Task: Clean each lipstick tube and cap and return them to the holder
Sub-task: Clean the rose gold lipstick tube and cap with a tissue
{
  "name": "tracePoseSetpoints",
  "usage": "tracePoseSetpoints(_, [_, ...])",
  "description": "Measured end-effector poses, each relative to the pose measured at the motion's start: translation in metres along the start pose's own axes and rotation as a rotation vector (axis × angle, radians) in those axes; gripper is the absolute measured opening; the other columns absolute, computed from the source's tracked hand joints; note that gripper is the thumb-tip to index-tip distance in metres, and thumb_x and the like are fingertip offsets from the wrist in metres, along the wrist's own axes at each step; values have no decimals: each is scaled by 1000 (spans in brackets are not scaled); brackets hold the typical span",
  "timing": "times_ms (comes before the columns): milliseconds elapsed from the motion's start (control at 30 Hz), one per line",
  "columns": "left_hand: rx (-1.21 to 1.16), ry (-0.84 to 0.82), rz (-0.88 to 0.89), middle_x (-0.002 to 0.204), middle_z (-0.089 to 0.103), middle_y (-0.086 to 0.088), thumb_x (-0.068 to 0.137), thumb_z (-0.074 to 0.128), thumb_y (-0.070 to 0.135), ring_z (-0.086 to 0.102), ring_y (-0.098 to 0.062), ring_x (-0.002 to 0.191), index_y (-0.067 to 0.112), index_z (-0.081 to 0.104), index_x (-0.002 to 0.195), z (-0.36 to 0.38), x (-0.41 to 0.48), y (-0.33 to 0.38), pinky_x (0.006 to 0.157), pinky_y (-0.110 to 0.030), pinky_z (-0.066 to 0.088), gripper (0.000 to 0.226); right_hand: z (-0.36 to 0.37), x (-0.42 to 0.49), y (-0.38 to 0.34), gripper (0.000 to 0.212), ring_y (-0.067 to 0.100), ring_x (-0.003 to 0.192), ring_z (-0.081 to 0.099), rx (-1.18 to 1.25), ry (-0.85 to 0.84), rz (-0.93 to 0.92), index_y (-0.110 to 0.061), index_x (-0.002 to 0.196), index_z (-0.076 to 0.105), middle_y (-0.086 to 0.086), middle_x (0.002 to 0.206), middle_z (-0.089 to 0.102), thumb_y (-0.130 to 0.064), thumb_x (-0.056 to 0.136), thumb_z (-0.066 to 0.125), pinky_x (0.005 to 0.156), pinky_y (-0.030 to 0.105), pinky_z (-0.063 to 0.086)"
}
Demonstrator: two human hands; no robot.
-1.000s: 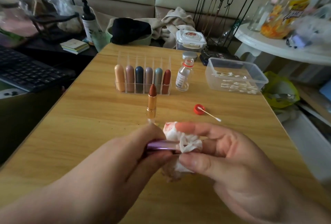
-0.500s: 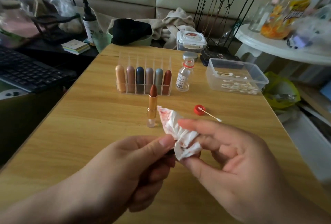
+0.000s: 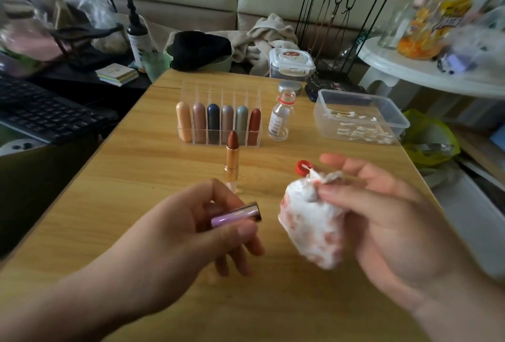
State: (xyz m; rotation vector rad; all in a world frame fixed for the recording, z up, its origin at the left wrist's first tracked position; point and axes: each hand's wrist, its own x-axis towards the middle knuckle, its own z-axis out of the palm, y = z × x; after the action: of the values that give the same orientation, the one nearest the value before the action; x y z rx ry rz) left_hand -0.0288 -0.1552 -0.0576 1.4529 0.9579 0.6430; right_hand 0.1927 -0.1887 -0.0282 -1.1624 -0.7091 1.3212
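Single head-worn view — wide-angle, set above the near edge of the desk (image 3: 273, 300), facing forward and down along its length. Both hands (image 3: 382, 221) sit close under the lens, large and slightly blurred. Beyond them the holder (image 3: 218, 126) stands mid-desk; past the holder the far edge and a padded wall — edges bowed by distortion.

Both forearms entered from the lower edge and converged toward mid-frame. The left hand (image 3: 207, 221) was held palm inward, thumb and forefinger closed on a pink metallic cap (image 3: 235, 215), the remaining fingers curled beneath it. The right hand (image 3: 382, 213) stood apart from the left, palm turned leftward, thumb and middle fingers pinching a stained tissue wad (image 3: 311, 227); its forefinger was extended and free.
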Motion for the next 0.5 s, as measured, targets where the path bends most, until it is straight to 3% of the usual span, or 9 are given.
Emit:
tracePoseSetpoints(67, [-361, -140, 1, 90, 73, -22, 87, 76, 27, 70, -37, 82, 12, 62, 95, -2, 1, 0, 64, -37, 55, 22, -7, 2, -6, 45, 29, 82, 71, 25, 20, 19, -11, 105, 71, 13, 87, 73, -2, 61, 69, 76, 41, 54])
tracePoseSetpoints(167, [-665, -332, 86, 97, 67, -21, 87, 76, 17, 64, -33, 91, 11, 61, 102, 2, 0, 0, 70, -37, 53, 22, -7, 1, -8, 35, 27, 79, 68, 43, -29, 92, -9, 100, 72, 16, 94, 73, -5, 67, 63, 72, 40, 52])
tracePoseSetpoints(267, [-669, -342, 161, 101, 64, -19, 80, 81, 13, 59, -33, 93, 9, 65, 101, 6, -1, 2, 73, -35, 52, 26, -4, -3, -5, 33, 22, 69, 62, 80, -120, 142, -10, 100, 72, 14, 87, 67, -4, 69, 63, 66, 35, 49])
tracePoseSetpoints(367, [-621, -248, 191, 109, 62, -21, 68, 90, 14, 58, -33, 97, 10, 72, 93, 8, -3, 6, 78, -31, 54, 31, -3, -3, -3, 41, 21, 71, 63, 95, -201, 139, -9, 104, 72, 13, 88, 67, 1, 65, 69, 63, 31, 52])
tracePoseSetpoints(500, [-567, -166, 110, 130, 66, -9, 57, 95, 21, 63, -22, 121, 13, 75, 90, 7, -3, 6, 87, -23, 54, 39, -5, -2, -1, 37, 21, 72, 66, 119, -242, 104, -9, 105, 72, 14, 89, 69, -3, 68, 68, 61, 28, 54])
